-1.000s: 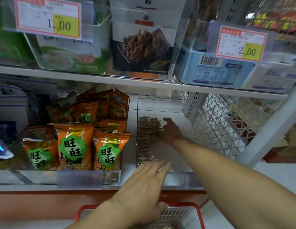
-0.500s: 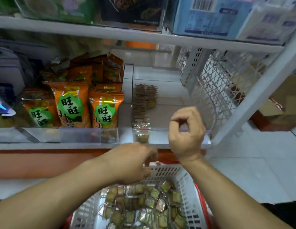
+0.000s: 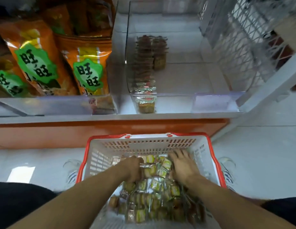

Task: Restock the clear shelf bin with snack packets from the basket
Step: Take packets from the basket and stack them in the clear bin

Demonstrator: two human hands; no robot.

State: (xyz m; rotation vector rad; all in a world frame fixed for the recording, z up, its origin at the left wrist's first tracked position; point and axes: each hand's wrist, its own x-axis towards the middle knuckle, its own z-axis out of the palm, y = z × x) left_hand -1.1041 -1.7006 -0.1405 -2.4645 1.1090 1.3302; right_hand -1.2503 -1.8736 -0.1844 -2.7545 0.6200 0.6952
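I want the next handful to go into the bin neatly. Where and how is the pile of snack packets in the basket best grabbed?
Come from above: the basket has high walls and an open top. Cup the loose snack packets between left hand and right hand, pressing the flat faces together into a row.

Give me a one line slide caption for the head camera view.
Both hands, left and right, gather snack packets in the basket below the clear shelf bin.
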